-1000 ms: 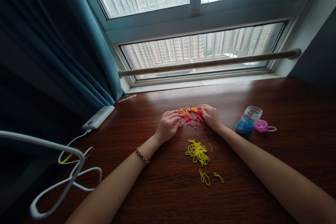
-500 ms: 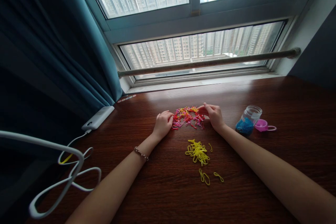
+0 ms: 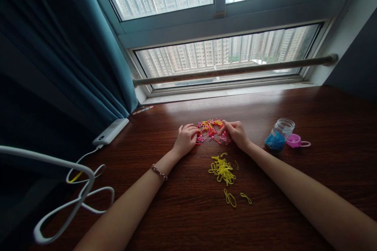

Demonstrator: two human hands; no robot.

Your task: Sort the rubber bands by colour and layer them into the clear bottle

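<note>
Worktop (image 3: 176,219) of dark wood; left hand (image 3: 186,140) and right hand (image 3: 236,133) at opposite sides of the mixed pile (image 3: 210,129) of bands, whether open or closed, either grip I cannot tell. Nearer, a yellow pile (image 3: 223,170) already lies apart; yellowish ones remain mixed.

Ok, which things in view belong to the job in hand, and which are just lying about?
In the job:
- mixed pile, between left hand and right hand
- yellow bands, nearer the person
- probably the open jar with blue contents, and the pink cap beside it

Apparently just lying about:
- white device
- white cable
</note>
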